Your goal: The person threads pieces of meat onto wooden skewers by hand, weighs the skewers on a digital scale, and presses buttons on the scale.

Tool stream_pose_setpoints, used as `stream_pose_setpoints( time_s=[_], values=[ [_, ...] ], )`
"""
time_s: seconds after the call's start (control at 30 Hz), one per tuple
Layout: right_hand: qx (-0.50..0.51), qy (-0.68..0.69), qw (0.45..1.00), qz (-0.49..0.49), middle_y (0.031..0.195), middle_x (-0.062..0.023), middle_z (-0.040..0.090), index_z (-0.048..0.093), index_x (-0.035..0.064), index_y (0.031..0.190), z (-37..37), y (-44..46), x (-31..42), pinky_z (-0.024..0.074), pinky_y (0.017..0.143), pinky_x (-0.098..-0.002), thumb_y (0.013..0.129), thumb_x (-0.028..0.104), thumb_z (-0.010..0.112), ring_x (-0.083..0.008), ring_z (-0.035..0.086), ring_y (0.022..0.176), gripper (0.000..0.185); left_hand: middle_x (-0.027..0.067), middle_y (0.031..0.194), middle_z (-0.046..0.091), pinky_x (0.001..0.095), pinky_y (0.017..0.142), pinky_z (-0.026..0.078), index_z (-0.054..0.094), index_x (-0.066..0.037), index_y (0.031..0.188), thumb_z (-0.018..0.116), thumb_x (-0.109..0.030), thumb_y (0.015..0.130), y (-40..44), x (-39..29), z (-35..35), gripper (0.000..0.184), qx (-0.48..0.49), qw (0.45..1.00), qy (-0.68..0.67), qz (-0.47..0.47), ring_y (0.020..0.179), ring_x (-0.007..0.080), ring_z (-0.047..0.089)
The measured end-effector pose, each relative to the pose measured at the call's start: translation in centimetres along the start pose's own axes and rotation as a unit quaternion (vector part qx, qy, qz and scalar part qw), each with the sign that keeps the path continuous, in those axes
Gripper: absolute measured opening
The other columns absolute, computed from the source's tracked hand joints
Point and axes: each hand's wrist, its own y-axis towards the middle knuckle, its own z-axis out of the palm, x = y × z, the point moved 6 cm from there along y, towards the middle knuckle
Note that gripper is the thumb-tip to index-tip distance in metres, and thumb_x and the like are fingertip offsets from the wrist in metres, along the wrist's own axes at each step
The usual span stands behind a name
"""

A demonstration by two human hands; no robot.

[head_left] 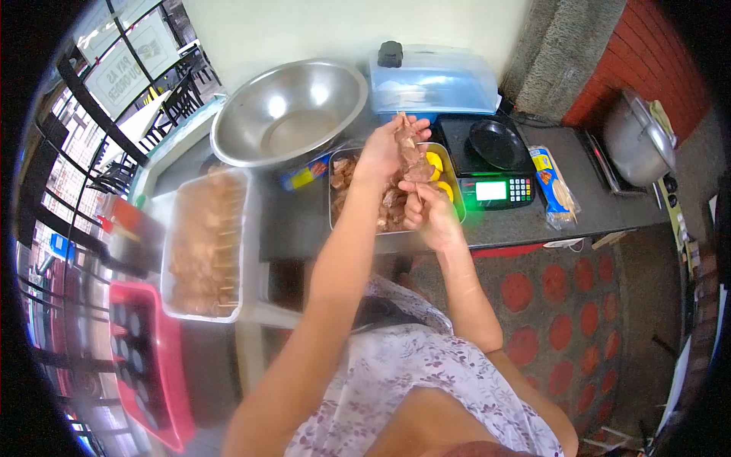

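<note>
A skewer of raw meat (412, 158) is held in front of me, slanting above a metal tray. My left hand (384, 148) cups its upper part, with fingers curled round the meat. Lower down, my right hand (428, 209) pinches the skewer near its bottom end. Beneath both hands, the metal tray (332, 217) holds loose chunks of raw meat (392, 209), and yellow round things (435, 161) sit along its right side. My hands and forearms hide part of the tray. On the left, a white plastic container (245, 251) holds several meat skewers in a row.
A large steel bowl (228, 141) stands behind the tray. A blue box with a clear lid (434, 84) is at the back. Rightward are a digital scale (499, 190) bearing a black dish (496, 145), a blue-and-yellow packet (556, 186) and a metal pot (636, 145). A pink basin (171, 381) is lower left.
</note>
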Motion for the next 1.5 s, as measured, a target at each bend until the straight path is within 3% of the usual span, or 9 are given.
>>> stream_pose_setpoints(
  time_s=[0.1, 0.2, 0.37, 0.57, 0.67, 1.0, 1.17, 1.3, 1.5],
  values=[
    [0.044, 0.045, 0.998, -0.001, 0.055, 0.005, 0.034, 0.058, 0.0007, 0.104, 0.1, -0.2, 0.8, 0.0251, 0.044, -0.0233, 0.095, 0.022, 0.048, -0.0073, 0.03, 0.045, 0.025, 0.0167, 0.109, 0.061, 0.0418, 0.08, 0.049, 0.05, -0.002, 0.104, 0.034, -0.033, 0.099, -0.3, -1.0, 0.6, 0.035, 0.074, 0.992, -0.093, 0.03, 0.094, 0.0304, 0.06],
    [-0.042, -0.151, 0.981, -0.117, 0.057, 0.0075, 0.039, 0.061, 0.0008, 0.099, -1.2, 0.4, 1.7, 0.0253, 0.043, -0.0224, 0.095, 0.021, 0.051, -0.0043, 0.031, 0.045, 0.022, 0.0278, 0.124, 0.051, 0.0513, 0.101, 0.036, 0.048, 0.003, 0.112, 0.03, -0.049, 0.096, -0.1, 0.0, 0.0, 0.058, 0.093, 0.989, -0.089, -0.072, 0.115, 0.0394, 0.051],
    [-0.103, -0.398, 0.855, -0.316, 0.063, 0.0081, 0.048, 0.064, 0.0034, 0.09, -2.8, 1.3, 2.2, 0.0241, 0.043, -0.0201, 0.095, 0.019, 0.052, -0.0008, 0.034, 0.05, 0.02, 0.0245, 0.117, 0.055, 0.046, 0.095, 0.044, 0.045, 0.005, 0.117, 0.036, -0.041, 0.098, -1.2, -0.7, 0.5, 0.051, 0.113, 0.992, -0.043, -0.026, 0.11, 0.0359, 0.055],
    [-0.105, -0.324, 0.931, -0.132, 0.067, 0.0007, 0.055, 0.065, -0.0016, 0.088, -2.9, 0.4, 1.5, 0.0401, 0.06, -0.0263, 0.093, 0.014, 0.048, -0.0089, 0.049, 0.065, 0.023, 0.0202, 0.114, 0.058, 0.0454, 0.089, 0.048, 0.044, 0.002, 0.12, 0.046, -0.035, 0.097, -1.5, -1.8, 0.2, 0.044, 0.073, 0.994, 0.07, 0.046, 0.102, 0.0309, 0.06],
    [-0.107, -0.342, 0.902, -0.243, 0.065, 0.0026, 0.053, 0.064, -0.0006, 0.086, -2.5, 0.2, 2.2, 0.0359, 0.053, -0.0237, 0.094, 0.013, 0.048, -0.0063, 0.044, 0.059, 0.023, 0.0183, 0.115, 0.058, 0.0452, 0.087, 0.05, 0.044, 0.001, 0.121, 0.052, -0.032, 0.094, -2.9, -2.3, 1.3, 0.043, 0.045, 0.992, 0.118, 0.017, 0.099, 0.0295, 0.062],
    [-0.102, -0.349, 0.905, -0.221, 0.06, 0.0047, 0.049, 0.063, 0.0021, 0.09, -2.1, 0.3, 2.4, 0.0323, 0.048, -0.0217, 0.096, 0.017, 0.049, -0.0051, 0.043, 0.051, 0.021, 0.0157, 0.112, 0.062, 0.0357, 0.076, 0.057, 0.044, 0.001, 0.118, 0.063, -0.01, 0.086, -3.0, -2.5, 1.1, 0.039, 0.048, 0.959, 0.268, 0.074, 0.091, 0.023, 0.066],
    [-0.142, -0.517, 0.763, -0.361, 0.073, -0.011, 0.061, 0.066, -0.004, 0.092, -2.3, -0.1, 4.8, 0.0454, 0.064, -0.0319, 0.086, 0.01, 0.058, -0.0207, 0.059, 0.067, 0.018, 0.014, 0.115, 0.062, 0.037, 0.076, 0.055, 0.037, -0.003, 0.125, 0.063, -0.008, 0.086, -3.1, -2.1, 1.3, 0.048, 0.055, 0.953, 0.291, 0.058, 0.1, 0.0225, 0.063],
    [-0.162, -0.48, 0.796, -0.332, 0.08, -0.013, 0.065, 0.066, -0.0061, 0.085, -2.3, -0.5, 5.3, 0.0449, 0.068, -0.0326, 0.083, 0.008, 0.063, -0.0197, 0.059, 0.073, 0.015, 0.011, 0.116, 0.062, 0.0365, 0.075, 0.052, 0.032, -0.008, 0.13, 0.061, -0.004, 0.085, -3.4, -1.9, 1.5, 0.054, 0.084, 0.93, 0.353, 0.063, 0.11, 0.0209, 0.058],
    [-0.209, -0.554, 0.735, -0.331, 0.081, -0.0176, 0.063, 0.067, -0.0022, 0.083, -2.7, -1.8, 7.8, 0.0468, 0.069, -0.0371, 0.079, 0.005, 0.062, -0.0302, 0.062, 0.075, 0.009, 0.0138, 0.126, 0.056, 0.0358, 0.077, 0.051, 0.034, -0.006, 0.128, 0.062, -0.005, 0.084, -3.8, -1.2, 2.7, 0.051, 0.053, 0.942, 0.318, 0.092, 0.108, 0.0196, 0.057]
  ],
)
